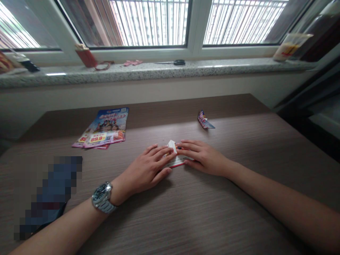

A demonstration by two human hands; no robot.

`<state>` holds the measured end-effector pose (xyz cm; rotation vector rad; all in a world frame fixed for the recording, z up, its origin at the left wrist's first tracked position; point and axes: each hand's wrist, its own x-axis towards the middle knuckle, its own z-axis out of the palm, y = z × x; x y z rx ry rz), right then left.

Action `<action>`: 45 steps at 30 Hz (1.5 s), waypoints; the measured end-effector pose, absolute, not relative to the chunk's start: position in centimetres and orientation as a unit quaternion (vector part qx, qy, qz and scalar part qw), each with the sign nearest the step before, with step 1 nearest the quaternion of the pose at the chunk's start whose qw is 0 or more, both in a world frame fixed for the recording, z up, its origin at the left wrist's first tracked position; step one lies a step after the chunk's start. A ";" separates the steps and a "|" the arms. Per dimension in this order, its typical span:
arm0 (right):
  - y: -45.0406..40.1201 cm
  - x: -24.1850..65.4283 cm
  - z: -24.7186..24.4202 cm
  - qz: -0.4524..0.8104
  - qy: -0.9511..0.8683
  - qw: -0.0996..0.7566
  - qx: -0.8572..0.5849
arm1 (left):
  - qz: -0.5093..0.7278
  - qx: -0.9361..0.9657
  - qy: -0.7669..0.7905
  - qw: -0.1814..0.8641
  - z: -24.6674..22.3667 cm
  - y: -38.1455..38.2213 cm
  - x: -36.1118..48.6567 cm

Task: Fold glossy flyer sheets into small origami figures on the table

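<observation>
Between my hands a partly folded paper flyer [175, 162] lies on the brown table, white with coloured print and a red edge. A white pointed fold [172, 143] shows at its far end. My left hand [152, 164], with a metal watch [102, 196] on the wrist, rests flat over the flyer's left side. From the right, my right hand [203, 156] lies on its other side, fingers stretched out. Both sets of fingers press on the paper and hide much of it. Farther back on the table sits a small folded paper piece [204, 120] with a blue and pink print.
A stack of printed flyers [108, 127] lies at the back left, with a blurred-out dark object [55, 191] nearer me. Along the granite windowsill [148, 72] are scissors [175, 62], a red box [86, 57], pink items [132, 63] and a plastic bag [289, 47].
</observation>
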<state>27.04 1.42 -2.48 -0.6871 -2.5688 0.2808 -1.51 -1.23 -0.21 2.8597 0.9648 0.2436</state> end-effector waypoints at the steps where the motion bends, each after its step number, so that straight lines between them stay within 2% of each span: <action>1: 1.4 27.0 -2.6 0.102 -0.935 0.228 -0.252 | 0.079 0.943 0.317 0.058 -0.1 -1.3 -1.5; 15: 1.6 27.0 -2.8 0.111 -0.935 0.237 -0.238 | 0.096 0.935 0.328 0.094 0.0 -1.2 -1.6; 22: 1.6 27.0 -2.7 0.104 -0.939 0.227 -0.239 | 0.080 0.940 0.324 0.069 -0.1 -1.2 -1.6; 45: 1.3 27.0 -2.4 0.118 -0.935 0.225 -0.249 | 0.152 0.935 0.315 0.062 -0.6 -1.0 -1.3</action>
